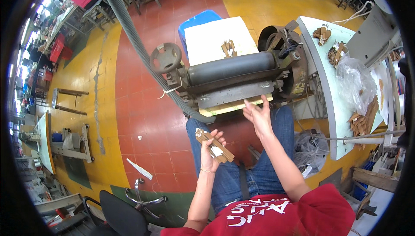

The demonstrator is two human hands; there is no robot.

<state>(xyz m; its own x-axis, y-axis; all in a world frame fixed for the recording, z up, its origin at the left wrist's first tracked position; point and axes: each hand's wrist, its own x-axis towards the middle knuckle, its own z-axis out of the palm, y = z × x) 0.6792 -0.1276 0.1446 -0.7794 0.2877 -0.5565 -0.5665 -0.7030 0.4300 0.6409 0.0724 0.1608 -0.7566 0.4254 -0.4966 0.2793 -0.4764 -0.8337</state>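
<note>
Your left hand (210,153), lower centre of the frame, is closed around a bundle of brown strips (221,150). Your right hand (258,118), right of centre, has its fingers loosely spread, holding nothing visible; contact with the metal plate (237,94) just beyond cannot be determined. Above the plate, at centre, lies the dark roller (231,68). Further up, small brown pieces (228,48) rest on a white board (203,41). A pale table (340,138) at right carries brown piles (362,123).
</note>
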